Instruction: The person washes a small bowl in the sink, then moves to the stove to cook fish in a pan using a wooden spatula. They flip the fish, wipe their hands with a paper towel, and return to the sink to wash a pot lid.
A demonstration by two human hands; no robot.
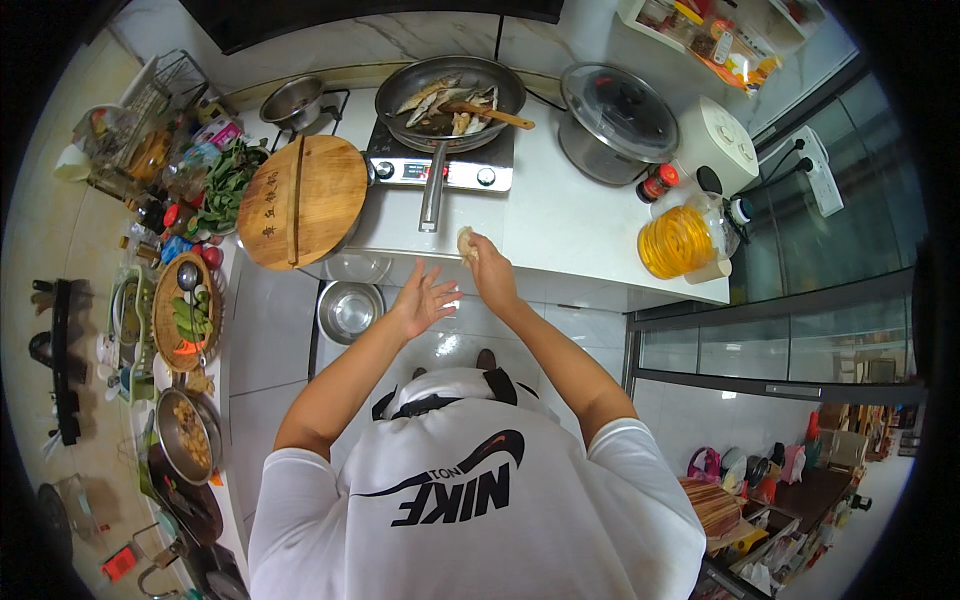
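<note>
My right hand (pixel 491 266) grips a crumpled pale cloth (pixel 466 245) at the front edge of the white countertop (pixel 555 217). To its left my left hand (pixel 425 300) is raised in the air, fingers spread and holding nothing. Ahead of both hands, a frying pan (pixel 390 94) sits on an induction cooker (pixel 465 178), its metal handle (pixel 431 195) pointing towards me. Several fried fish (pixel 427 101) lie in the pan. Across its right rim rests a wooden spatula (pixel 510 118).
A wooden lid (pixel 326 202) covers a wok on the left. Right of the cooker stand a lidded pot (pixel 619 127), a white appliance (pixel 718 146) and an oil jug (pixel 675 241). A metal basin (pixel 350 311) sits low at left. A wicker basket (pixel 165 319) holds vegetables.
</note>
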